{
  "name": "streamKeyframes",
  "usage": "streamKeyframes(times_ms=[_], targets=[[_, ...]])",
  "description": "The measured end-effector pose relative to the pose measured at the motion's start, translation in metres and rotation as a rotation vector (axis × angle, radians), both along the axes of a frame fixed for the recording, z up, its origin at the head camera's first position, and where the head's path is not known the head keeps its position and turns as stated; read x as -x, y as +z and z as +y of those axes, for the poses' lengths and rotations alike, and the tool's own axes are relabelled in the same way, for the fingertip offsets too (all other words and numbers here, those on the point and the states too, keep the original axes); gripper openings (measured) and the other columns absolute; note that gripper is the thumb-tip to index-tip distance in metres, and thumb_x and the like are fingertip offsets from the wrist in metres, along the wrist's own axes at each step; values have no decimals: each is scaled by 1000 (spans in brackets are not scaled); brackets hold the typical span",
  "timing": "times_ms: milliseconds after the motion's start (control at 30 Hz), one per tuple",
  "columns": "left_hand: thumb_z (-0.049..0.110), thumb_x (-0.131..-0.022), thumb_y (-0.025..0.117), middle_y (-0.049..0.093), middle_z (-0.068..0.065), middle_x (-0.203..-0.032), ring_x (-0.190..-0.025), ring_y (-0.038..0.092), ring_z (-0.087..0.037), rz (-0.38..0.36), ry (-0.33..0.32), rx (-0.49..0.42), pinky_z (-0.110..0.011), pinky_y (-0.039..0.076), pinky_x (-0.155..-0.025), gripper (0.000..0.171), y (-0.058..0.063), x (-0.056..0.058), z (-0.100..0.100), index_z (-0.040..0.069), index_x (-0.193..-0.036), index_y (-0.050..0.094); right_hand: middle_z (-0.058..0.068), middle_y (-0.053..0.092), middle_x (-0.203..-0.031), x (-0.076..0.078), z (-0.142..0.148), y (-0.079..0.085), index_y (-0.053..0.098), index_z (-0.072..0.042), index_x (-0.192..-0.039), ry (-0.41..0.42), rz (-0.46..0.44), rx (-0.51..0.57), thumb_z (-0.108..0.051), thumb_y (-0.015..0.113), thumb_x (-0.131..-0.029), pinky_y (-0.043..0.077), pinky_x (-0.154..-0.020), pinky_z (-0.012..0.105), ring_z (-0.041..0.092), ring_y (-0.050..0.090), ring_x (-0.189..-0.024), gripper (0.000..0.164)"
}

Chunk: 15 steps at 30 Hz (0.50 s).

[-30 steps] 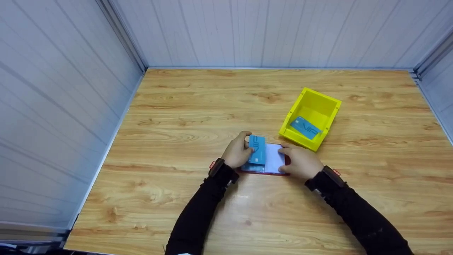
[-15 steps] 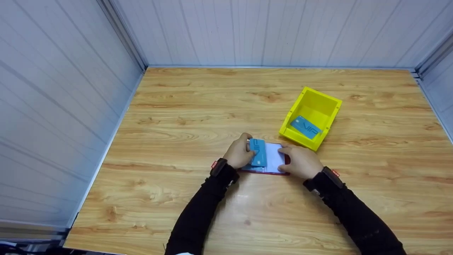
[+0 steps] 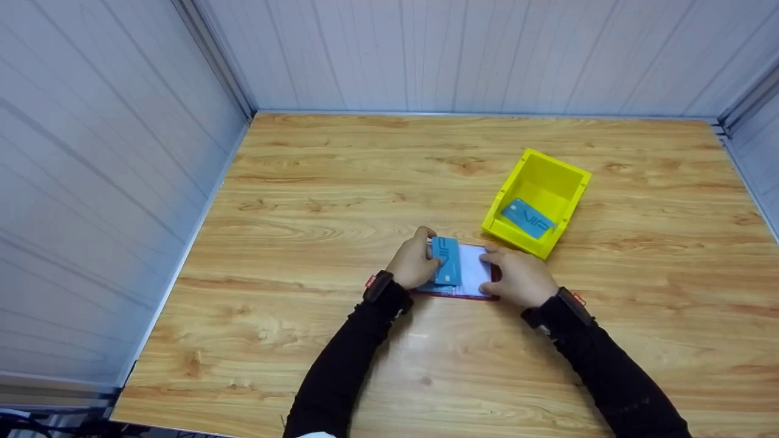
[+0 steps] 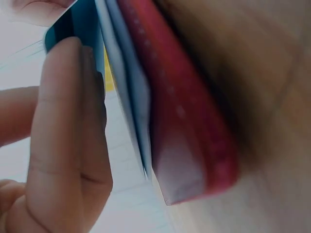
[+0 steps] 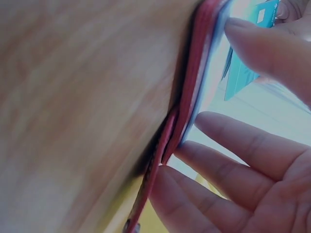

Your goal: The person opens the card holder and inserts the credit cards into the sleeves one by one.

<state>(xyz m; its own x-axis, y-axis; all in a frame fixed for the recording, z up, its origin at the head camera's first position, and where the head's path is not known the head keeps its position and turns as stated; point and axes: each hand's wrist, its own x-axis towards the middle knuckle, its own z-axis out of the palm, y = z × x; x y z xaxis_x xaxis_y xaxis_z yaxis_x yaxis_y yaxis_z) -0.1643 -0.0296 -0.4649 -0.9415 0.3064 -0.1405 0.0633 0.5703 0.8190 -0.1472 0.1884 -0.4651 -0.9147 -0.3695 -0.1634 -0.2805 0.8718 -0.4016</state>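
A red card holder [image 3: 475, 274] with white and clear sleeves lies opened flat on the table. Above its left half, my left hand [image 3: 415, 261] pinches a blue VIP card [image 3: 448, 269] between thumb and fingers. In the left wrist view the sleeves [image 4: 127, 82] stand slightly fanned from the red cover [image 4: 194, 131], beside the fingers. My right hand [image 3: 522, 277] rests at the holder's right edge, thumb and fingertips on the white page. The right wrist view shows extended fingers touching the edge and a red strap [image 5: 153, 177] with a metal snap.
Just behind the right hand stands a yellow bin [image 3: 514, 239], with another blue VIP card [image 3: 527, 218] lying in it. The wood-grain table [image 3: 316, 182] is bounded by white panel walls [image 3: 377, 55] at the back and sides.
The card in my left hand came down slightly toward the holder and now covers more of the left sleeve. The right hand stays almost still on the page.
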Motion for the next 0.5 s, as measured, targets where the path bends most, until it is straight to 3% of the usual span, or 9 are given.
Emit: streamKeyframes(times_ms=[300,500], targets=[[7,-83,60,46,4,-63,-50,44,-9,83,12,47,-21,34,-46,46,1,-1,0,2,-124,39,16,51,-132,0,1,0,59,-5,-122,14,35,9,-33,76,-71,39,-98,46,30,50,-119,61],[7,-84,58,45,5,-60,-48,44,-9,101,28,58,-21,34,-43,46,3,-2,1,3,-124,37,16,51,-132,0,1,0,58,-6,-123,14,22,10,-34,76,-72,38,-99,47,30,49,-119,61]])
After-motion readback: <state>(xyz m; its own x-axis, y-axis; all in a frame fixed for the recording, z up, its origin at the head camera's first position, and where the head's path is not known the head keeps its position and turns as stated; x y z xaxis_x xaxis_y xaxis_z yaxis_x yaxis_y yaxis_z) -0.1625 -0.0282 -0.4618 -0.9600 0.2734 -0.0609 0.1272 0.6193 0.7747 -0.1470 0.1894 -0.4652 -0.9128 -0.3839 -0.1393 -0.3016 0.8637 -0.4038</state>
